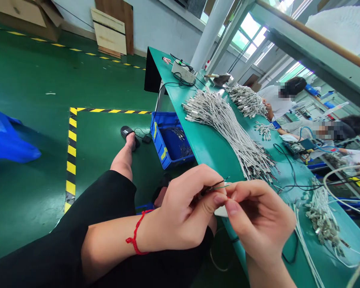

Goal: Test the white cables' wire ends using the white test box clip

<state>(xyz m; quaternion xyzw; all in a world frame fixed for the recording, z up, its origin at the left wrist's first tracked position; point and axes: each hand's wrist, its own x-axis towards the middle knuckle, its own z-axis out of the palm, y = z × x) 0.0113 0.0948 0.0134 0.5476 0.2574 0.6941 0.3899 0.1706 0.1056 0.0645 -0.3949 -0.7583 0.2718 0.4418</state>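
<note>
My left hand (187,212), with a red cord bracelet (135,232) at its wrist, is closed in a pinch around thin wires (218,185). Dark and green strands stick out past its forefinger. Fingertip to fingertip with it, my right hand (259,218) is also pinched shut, and a bit of red wire shows between the two thumbs. A white piece (221,211) shows just below the fingertips; its kind I cannot make out. Past my hands a big bundle of white cables (225,124) with bared wire ends lies on the green table (198,138).
A blue crate (165,154) with dark wires stands on the floor beside the table. More cable bundles (322,216) lie at right, near a small device (301,147) with cords. Two co-workers (276,98) sit across the table. A metal beam (315,48) crosses overhead.
</note>
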